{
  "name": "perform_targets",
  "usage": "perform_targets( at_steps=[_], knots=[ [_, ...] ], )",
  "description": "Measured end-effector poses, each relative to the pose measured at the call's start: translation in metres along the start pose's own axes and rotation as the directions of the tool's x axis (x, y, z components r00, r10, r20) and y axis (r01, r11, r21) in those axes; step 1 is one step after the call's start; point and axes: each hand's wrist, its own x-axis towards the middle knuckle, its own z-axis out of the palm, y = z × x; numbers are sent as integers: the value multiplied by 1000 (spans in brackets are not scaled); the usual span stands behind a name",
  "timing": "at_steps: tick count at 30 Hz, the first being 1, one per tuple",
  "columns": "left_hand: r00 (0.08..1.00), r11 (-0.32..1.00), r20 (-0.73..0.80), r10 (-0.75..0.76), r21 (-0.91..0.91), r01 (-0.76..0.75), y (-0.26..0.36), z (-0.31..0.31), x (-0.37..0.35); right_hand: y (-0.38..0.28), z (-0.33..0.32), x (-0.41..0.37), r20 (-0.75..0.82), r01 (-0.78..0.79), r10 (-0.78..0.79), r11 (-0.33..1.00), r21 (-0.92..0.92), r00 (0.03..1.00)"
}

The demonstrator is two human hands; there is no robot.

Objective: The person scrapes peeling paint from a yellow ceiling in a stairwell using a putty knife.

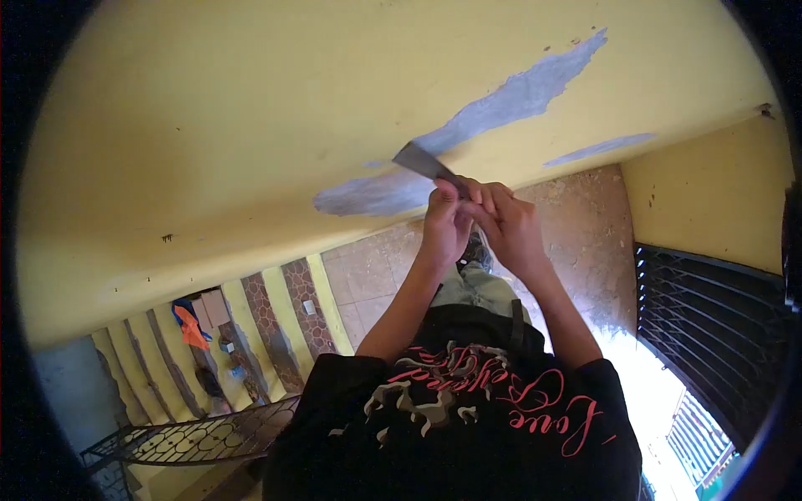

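Observation:
A putty knife points up and left, its wide metal blade close to the wall and overlapping a grey patch of bare plaster in this view. My right hand is closed around its handle, fingers wrapped over it. Pressed in beside it, my left hand is closed too, its thumb against the base of the blade. Most of the handle is hidden by the two hands. The yellow wall rises in front of me, its paint gone along ragged-edged strips.
A second grey patch lies low on the wall at right. Yellow-and-brown stairs descend at left, with an orange cloth and small items on them, beside a metal railing. A dark folding gate stands at right. Tiled floor lies below.

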Motion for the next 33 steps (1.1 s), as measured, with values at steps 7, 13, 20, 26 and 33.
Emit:
perform_targets(
  at_steps=[7, 13, 20, 26, 33],
  knots=[
    [991, 989, -61, -118, 80, 123, 3, 5, -4, -3, 3, 1, -49, -74, 75, 997, 25, 996],
    [1000, 999, 0, -21, 44, 21, 11, -1, 2, -6, 6, -1, -43, -6, 9, 997, 75, 999],
    [995, 995, -61, -80, 53, 83, 10, 7, -4, -14, 8, -3, -55, -65, 72, 992, 105, 996],
    [995, 996, -80, -61, 64, 66, 11, 10, -2, -11, 12, -2, -104, -89, 96, 993, 74, 990],
    [999, 999, -20, -31, 37, 32, 8, -1, -2, -8, 17, -5, -40, -195, 198, 978, 69, 979]
  ],
)
